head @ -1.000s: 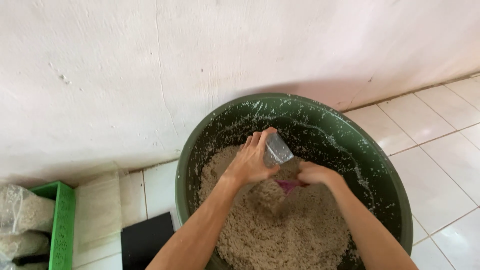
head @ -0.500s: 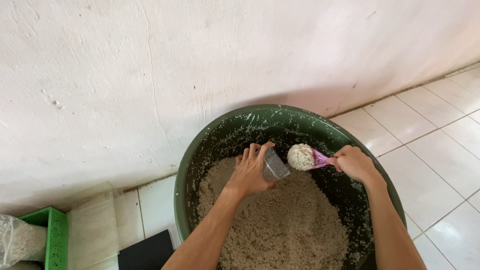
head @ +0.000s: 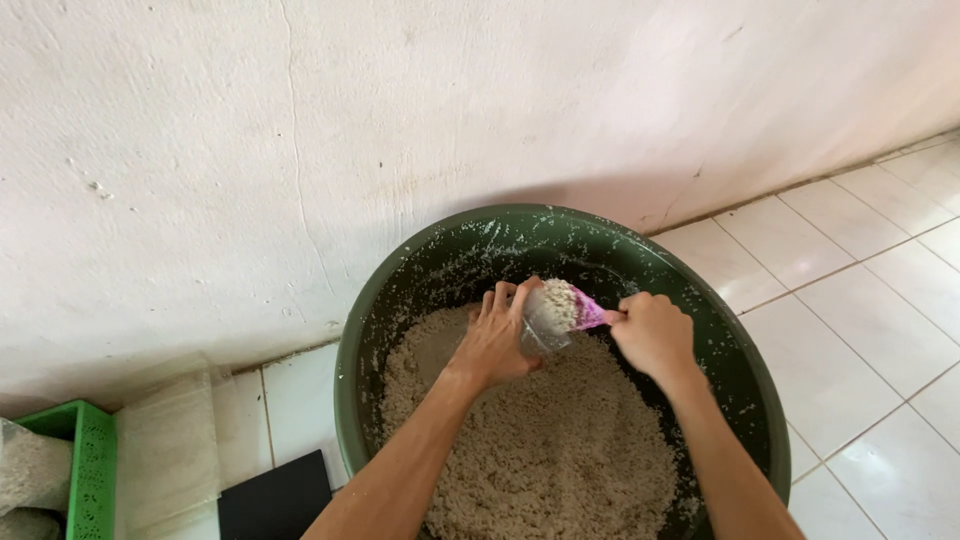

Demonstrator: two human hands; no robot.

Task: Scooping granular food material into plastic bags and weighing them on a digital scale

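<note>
Looking down, you have both hands inside a large dark green basin (head: 400,290) that stands on the white tiled floor (head: 860,290), close against a pale plastered wall (head: 300,150). The basin is filled well up with a beige, crumbly grain mix (head: 550,450), and specks of it cling to the inner wall.

Your left hand (head: 495,340) has its grip closed around a small clear plastic bag (head: 540,318), fingers (head: 505,297) curled over the bag's top edge and thumb on the near side, holding it just above the surface of the mix near the far side of the basin. The bag looks mostly empty and crumpled; how wide its mouth is open you cannot tell from here.

Your right hand (head: 652,332) has its grip shut tight on the handle of a pink scoop (head: 580,312), knuckles toward you. The scoop's bowl is heaped with the same pale mix and sits touching the bag's mouth, right beside your left fingertips. Both wrists hover above the mix and the forearms reach in from the near rim.

To the left of the basin, on the floor, lies a folded sheet of clear plastic (head: 165,450), then a green perforated crate (head: 90,470) at the edge of view holding filled clear bags (head: 30,465). A flat black object (head: 275,495) lies just in front of the basin's left side.
</note>
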